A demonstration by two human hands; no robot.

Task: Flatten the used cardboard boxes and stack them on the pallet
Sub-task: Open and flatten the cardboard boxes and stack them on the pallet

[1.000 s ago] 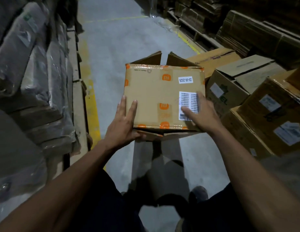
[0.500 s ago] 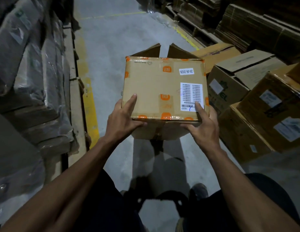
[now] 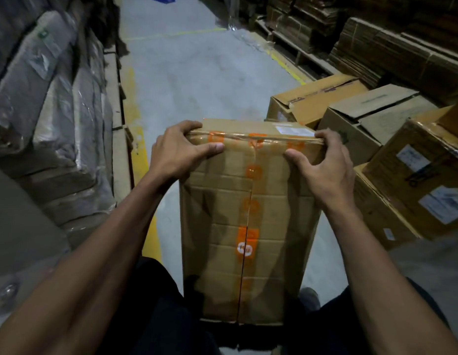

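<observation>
Head view: a taped cardboard box [image 3: 248, 221] is held upright in the centre of the frame, its long flap side turned toward the camera and its lower end near the person's lap at the bottom centre. The left hand [image 3: 179, 152] is curled over the upper left corner, thumb pressed on the near face and fingers hooked over the top edge. The right hand [image 3: 322, 165] grips the upper right corner in the same way. This 2-handed hold at the top edge is judged to be chosen so that the orange-printed tape [image 3: 248, 208], which runs down the centre seam between the 2 flaps, can be faced and the flaps pulled apart or pushed in. The seam appears partly split at its lower part, while the tape across the top edge looks intact; the box is therefore judged not yet flattened. What is inside cannot be seen, since the flaps are closed.

At the right of the frame, several other cardboard boxes [image 3: 371, 111] stand on the concrete floor [image 3: 197, 73], some with top flaps lying loose; their contents are hidden. In the upper right, flattened cardboard stacks [image 3: 391, 49] are piled on what looks like a wooden pallet [image 3: 299, 47]. Along the left edge, plastic-wrapped bundles [image 3: 51, 98] are stacked beside a yellow floor line [image 3: 131, 106].
</observation>
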